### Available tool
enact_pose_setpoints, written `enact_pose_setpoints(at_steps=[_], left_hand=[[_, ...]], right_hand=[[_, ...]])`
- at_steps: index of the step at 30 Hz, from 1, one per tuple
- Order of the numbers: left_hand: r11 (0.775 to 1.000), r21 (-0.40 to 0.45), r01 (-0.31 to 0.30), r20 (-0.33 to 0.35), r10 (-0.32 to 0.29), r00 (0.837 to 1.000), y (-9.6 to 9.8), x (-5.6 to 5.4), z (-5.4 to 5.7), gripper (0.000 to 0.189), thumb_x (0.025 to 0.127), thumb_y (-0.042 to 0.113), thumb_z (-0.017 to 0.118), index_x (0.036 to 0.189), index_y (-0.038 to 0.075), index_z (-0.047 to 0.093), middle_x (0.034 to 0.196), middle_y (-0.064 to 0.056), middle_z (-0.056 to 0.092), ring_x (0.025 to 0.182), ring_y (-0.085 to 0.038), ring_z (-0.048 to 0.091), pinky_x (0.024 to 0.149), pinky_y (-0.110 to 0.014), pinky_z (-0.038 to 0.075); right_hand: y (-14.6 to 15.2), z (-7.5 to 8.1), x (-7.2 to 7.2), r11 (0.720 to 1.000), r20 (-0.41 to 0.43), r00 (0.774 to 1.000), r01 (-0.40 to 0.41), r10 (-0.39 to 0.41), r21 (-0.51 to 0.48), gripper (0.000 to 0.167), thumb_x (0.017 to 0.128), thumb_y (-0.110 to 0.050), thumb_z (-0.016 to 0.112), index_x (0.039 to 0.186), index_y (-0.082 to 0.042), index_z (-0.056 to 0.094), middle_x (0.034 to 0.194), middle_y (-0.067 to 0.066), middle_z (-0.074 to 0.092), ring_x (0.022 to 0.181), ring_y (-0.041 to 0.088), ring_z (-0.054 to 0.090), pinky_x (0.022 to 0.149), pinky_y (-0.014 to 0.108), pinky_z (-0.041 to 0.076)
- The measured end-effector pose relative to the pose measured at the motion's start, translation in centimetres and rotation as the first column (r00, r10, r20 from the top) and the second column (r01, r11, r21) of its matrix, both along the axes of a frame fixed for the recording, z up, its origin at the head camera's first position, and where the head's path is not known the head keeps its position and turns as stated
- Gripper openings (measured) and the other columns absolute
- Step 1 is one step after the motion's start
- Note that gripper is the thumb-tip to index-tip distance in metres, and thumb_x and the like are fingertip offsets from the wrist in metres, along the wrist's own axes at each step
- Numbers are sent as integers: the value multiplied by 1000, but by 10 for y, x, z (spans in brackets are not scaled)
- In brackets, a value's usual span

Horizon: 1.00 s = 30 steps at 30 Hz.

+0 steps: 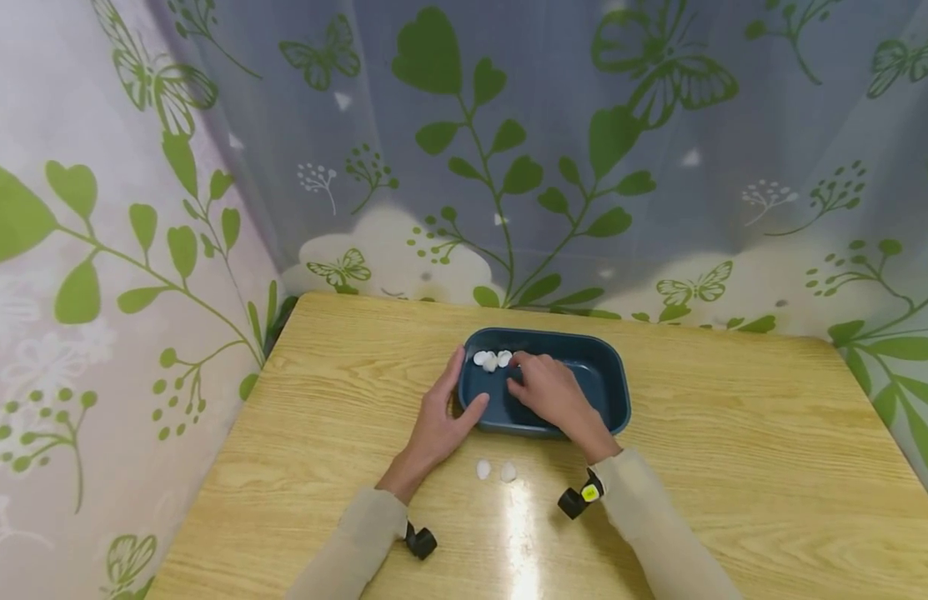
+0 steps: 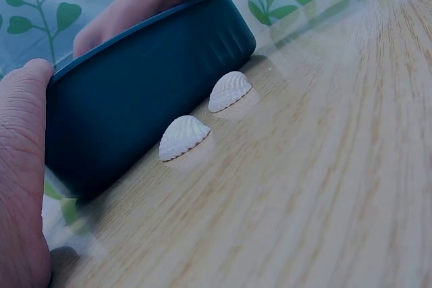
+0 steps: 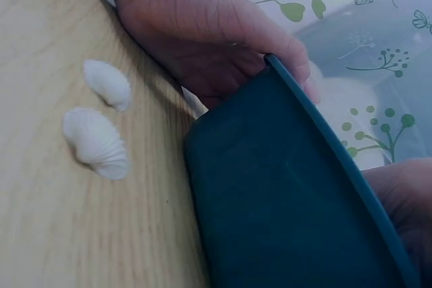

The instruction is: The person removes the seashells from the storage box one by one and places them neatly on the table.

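Observation:
A dark blue rectangular tub stands on the table, with several white seashells grouped in its back left part. My left hand grips the tub's left end, thumb at the front rim and fingers along the side. Inside the tub, my right hand reaches down with bent fingers, index fingertip right at the rightmost shells. I cannot tell whether it holds a shell. Two ribbed white seashells, one on the left and one on the right, lie on the wood in front of the tub.
The light wooden table reaches to a curtain with green leaves and butterflies behind it. Another patterned curtain hangs along the left side. A black wrist camera sits by the left sleeve, another by the right.

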State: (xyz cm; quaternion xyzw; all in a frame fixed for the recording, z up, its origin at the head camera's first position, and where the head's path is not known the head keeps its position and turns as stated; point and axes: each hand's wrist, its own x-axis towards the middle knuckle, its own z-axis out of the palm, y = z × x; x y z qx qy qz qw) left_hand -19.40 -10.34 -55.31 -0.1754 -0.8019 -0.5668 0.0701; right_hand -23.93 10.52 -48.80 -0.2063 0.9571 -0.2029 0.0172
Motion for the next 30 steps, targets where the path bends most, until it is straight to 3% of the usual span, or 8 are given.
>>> enact_pose_setpoints(at_steps=[12,18,24,30], left_hand=[[1000,-10,1,14,-1,1000,1,0,0,82,104,40,63,169,15,18,174,-8,21,159,-12,17,129,-39,22],[1000,-10,-4,26,5,1000,0,0,0,82,104,41,63,169,19,18,174,-4,21,158,-11,17,129,-38,21],[1000,-9,-7,7,7,1000,0,0,1,81,104,37,64,168,18,19,174,-7,21,159,-17,19,128,-43,23],[1000,-14,-10,10,10,1000,1,1,0,81,104,39,64,168,17,20,173,-10,22,159,-14,18,128,-41,22]], right_hand=[[-18,-4,-12,982,43,991,-131,127,137,42,101,-24,71,138,-7,61,108,9,74,69,17,60,54,31,46],[-18,-6,-11,982,5,989,-148,148,114,23,100,-19,71,121,-9,70,108,5,75,86,22,69,62,36,56],[-20,-7,-12,981,1,987,-157,158,112,18,100,-21,73,116,-12,71,104,3,75,84,20,69,64,37,57],[-17,-6,-10,973,58,977,-210,205,98,17,98,-17,74,114,-13,69,102,3,74,78,18,66,62,36,54]])
